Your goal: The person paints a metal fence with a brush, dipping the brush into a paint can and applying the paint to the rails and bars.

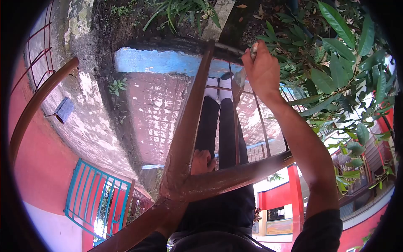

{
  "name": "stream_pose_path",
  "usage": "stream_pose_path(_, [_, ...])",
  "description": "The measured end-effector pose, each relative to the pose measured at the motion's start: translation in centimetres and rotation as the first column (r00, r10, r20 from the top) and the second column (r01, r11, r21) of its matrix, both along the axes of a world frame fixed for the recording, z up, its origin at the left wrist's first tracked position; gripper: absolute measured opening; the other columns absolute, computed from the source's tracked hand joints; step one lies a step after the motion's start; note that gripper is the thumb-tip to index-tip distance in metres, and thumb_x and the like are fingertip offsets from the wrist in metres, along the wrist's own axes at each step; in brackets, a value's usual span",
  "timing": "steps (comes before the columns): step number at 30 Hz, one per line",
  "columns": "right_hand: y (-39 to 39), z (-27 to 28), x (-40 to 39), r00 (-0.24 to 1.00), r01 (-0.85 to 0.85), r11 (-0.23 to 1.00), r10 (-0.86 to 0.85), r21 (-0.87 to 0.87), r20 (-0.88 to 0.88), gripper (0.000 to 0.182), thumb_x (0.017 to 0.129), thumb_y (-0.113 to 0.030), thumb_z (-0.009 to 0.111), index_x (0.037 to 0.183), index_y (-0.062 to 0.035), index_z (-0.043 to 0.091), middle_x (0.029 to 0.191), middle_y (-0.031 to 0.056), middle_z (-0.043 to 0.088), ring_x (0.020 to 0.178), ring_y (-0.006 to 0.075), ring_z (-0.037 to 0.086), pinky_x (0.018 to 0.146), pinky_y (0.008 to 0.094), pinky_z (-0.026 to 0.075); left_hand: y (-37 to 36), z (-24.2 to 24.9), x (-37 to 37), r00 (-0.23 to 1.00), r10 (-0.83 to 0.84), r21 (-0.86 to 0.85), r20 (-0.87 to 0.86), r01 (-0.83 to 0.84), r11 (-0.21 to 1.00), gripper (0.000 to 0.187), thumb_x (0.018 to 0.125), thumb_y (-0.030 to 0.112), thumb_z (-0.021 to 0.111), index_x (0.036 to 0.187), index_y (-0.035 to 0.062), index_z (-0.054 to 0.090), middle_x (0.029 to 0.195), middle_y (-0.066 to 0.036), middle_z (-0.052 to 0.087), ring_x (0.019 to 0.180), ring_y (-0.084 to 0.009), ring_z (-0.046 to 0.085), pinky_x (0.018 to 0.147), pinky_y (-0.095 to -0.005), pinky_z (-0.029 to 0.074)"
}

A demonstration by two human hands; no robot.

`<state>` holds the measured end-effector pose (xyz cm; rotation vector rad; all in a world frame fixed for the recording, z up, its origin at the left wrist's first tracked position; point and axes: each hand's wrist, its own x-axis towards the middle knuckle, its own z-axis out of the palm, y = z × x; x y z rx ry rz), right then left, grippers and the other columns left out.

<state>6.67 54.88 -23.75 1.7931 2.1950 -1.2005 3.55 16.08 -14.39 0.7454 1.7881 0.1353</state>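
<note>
The right hand (262, 69) is closed around a small tool (241, 77), the fingers wrapped on its handle and the flat grey blade pointing down from the fist. It looks like a scraper or a brush, but I cannot tell which one. The blade is at a thin metal bar (263, 126) of the railing, near the place where the bars meet the upper rail. The arm goes from this hand down to the lower right of the picture, with a dark sleeve at the end.

The left hand (202, 161) rests behind the thick brown handrail (187, 122), just above the joint of 2 rails. Only the knuckles show, so I cannot tell if it grips something.

Under the rails are the person's legs in black trousers (218, 126) and white shoes. The floor below is pink tiles (153, 109) with a blue edge (159, 62). Green leaves (340, 71) hang near the right hand. A teal gate (94, 195) stands at the lower left.
</note>
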Motion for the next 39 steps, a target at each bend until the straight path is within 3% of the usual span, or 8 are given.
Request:
stream_pose_path(4, [1.8,-0.6,1.3,0.869,0.407,0.881,-0.455,-0.242,-0.194,0.026,0.104,-0.02,0.063,0.103,0.0064,0.06,0.082,0.0256,0.075,0.07,0.037,0.079,0.06,0.0468,0.065,-0.8,-0.3,0.2,0.999,-0.039,-0.014,-0.028,0.039,0.999,0.028,0.083,0.016,0.081,0.082,0.01,0.054,0.076,-0.007,0.058,0.084,-0.0308,0.057,0.079,-0.0487,0.045])
stream_pose_path(14, [1.3,-1.0,5.1,0.981,0.191,0.981,-0.19,0.029,-0.04,0.032,0.102,-0.024,0.065,0.108,0.0065,0.06,0.082,0.0285,0.073,0.081,0.0485,0.075,0.073,0.0563,0.06,-2.2,0.3,-0.7,0.957,-0.236,0.166,-0.166,0.263,0.95,0.029,0.086,0.025,0.083,0.091,0.0124,0.058,0.085,-0.007,0.061,0.083,-0.0323,0.059,0.079,-0.0483,0.047])
stream_pose_path(17, [2.0,3.9,4.6,0.999,0.028,0.97,-0.032,0.242,0.012,0.032,0.102,-0.025,0.066,0.106,0.0071,0.061,0.08,0.0262,0.073,0.079,0.047,0.077,0.071,0.0541,0.061,-5.0,-1.5,0.3,0.912,-0.099,0.52,-0.397,0.313,0.795,0.022,0.091,0.025,0.081,0.096,0.0107,0.064,0.093,-0.008,0.064,0.086,-0.0349,0.064,0.08,-0.0498,0.051])
stream_pose_path(21, [1.1,9.6,4.9,0.724,0.506,0.77,-0.624,-0.387,-0.295,0.032,0.102,-0.025,0.067,0.103,0.0071,0.063,0.08,0.0276,0.072,0.079,0.0478,0.076,0.076,0.0549,0.061,-3.3,0.5,-0.8,0.99,-0.122,0.212,-0.069,0.134,0.968,0.022,0.091,0.019,0.081,0.088,0.0084,0.062,0.085,-0.009,0.063,0.087,-0.0369,0.064,0.085,-0.0526,0.049])
stream_pose_path(23, [-0.4,8.8,6.3,0.936,0.258,0.959,-0.279,-0.119,-0.213,0.03,0.103,-0.021,0.067,0.105,0.008,0.062,0.079,0.0285,0.072,0.075,0.0482,0.075,0.072,0.0549,0.06,-2.8,0.9,-0.9,0.989,-0.128,0.214,-0.075,0.142,0.966,0.022,0.09,0.019,0.081,0.089,0.0083,0.061,0.083,-0.009,0.062,0.086,-0.036,0.064,0.085,-0.0524,0.049])
stream_pose_path(28, [1.6,14.0,6.7,1.0,0.004,0.991,0.0,0.131,-0.031,0.027,0.103,-0.018,0.067,0.115,0.0061,0.06,0.074,0.0267,0.071,0.073,0.0483,0.073,0.066,0.0556,0.058,-3.7,0.8,-0.9,0.99,-0.123,0.179,-0.073,0.134,0.975,0.022,0.089,0.019,0.079,0.09,0.0082,0.06,0.08,-0.008,0.058,0.085,-0.0344,0.063,0.084,-0.0523,0.049])
stream_pose_path(36, [-1.0,14.5,2.0,0.994,-0.026,0.997,0.018,-0.07,-0.112,0.023,0.102,-0.016,0.066,0.113,0.0045,0.06,0.078,0.0267,0.073,0.074,0.0488,0.074,0.07,0.0548,0.062,-6.2,-0.9,-0.4,0.947,-0.201,0.307,-0.25,0.274,0.911,0.03,0.092,0.025,0.082,0.114,0.0069,0.073,0.106,-0.013,0.073,0.105,-0.0381,0.07,0.095,-0.0529,0.055])
stream_pose_path(39, [0.5,16.2,0.8,0.973,-0.031,0.995,0.051,0.09,-0.225,0.022,0.104,-0.017,0.065,0.107,0.0042,0.059,0.076,0.0248,0.072,0.07,0.0429,0.076,0.065,0.0509,0.063,-7.7,-1.5,0.0,0.933,-0.216,0.32,-0.287,0.306,0.896,0.042,0.095,0.032,0.081,0.129,0.0081,0.074,0.125,-0.016,0.073,0.118,-0.0393,0.069,0.105,-0.0519,0.054])
